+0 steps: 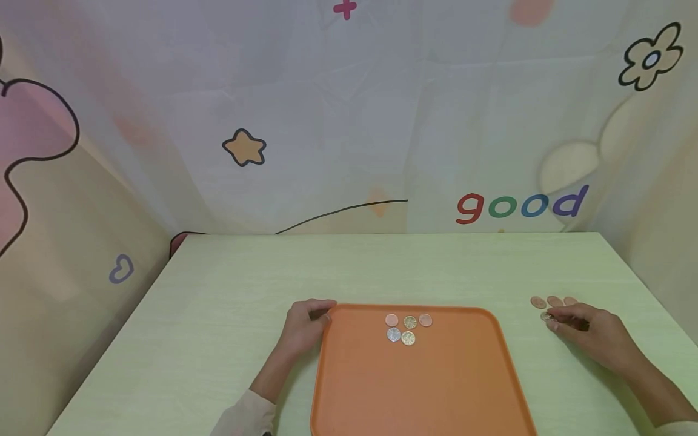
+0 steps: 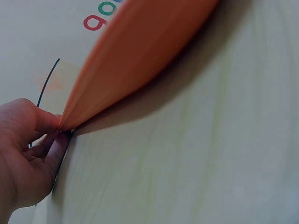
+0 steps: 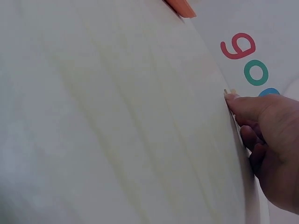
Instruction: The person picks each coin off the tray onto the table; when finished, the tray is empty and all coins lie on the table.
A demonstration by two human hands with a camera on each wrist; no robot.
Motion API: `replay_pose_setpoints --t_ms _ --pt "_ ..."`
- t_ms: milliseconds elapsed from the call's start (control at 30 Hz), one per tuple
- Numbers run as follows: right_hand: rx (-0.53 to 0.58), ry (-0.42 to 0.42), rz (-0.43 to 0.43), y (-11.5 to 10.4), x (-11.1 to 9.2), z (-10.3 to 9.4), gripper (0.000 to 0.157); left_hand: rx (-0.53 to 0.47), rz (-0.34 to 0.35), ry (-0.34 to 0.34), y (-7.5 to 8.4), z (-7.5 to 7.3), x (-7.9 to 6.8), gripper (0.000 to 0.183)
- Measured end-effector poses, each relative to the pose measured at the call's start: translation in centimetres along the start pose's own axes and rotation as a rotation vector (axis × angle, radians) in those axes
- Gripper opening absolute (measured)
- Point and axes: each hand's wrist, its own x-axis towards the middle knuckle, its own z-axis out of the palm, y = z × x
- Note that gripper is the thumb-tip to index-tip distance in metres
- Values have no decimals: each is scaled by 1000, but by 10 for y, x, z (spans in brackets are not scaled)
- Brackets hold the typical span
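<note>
An orange tray (image 1: 436, 387) lies on the table, and my left hand (image 1: 305, 327) holds its far left corner. In the left wrist view the thumb and fingers of that hand (image 2: 28, 154) meet at the tray's rim (image 2: 107, 79). Off to the tray's right, my right hand (image 1: 600, 336) pinches a coin (image 1: 546, 316) between thumb and fingertips. The coin's thin edge (image 3: 225, 92) pokes out past the fingertips in the right wrist view. Just beyond this hand lie three copper-coloured coins (image 1: 538, 302) in a row, the rightmost partly covered by the hand.
Several coins, copper, gold and silver in colour, sit in two rows near the tray's far edge, among them a silver coin (image 1: 394, 334) and a gold coin (image 1: 408, 338). Behind the pale green table (image 1: 218, 278) hangs a printed cloth (image 1: 327, 121).
</note>
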Motion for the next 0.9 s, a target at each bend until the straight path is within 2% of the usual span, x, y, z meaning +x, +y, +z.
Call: replay_pose_setpoints --t_ms 367,700,900 --pt "8 -19 16 -3 1 -5 30 3 4 1 -1 0 1 29" --pt "47 7 -66 -5 2 -6 31 5 0 -3 -1 0 1 29" --pt "119 23 -135 -19 6 -5 26 0 0 -1 -1 0 1 29"
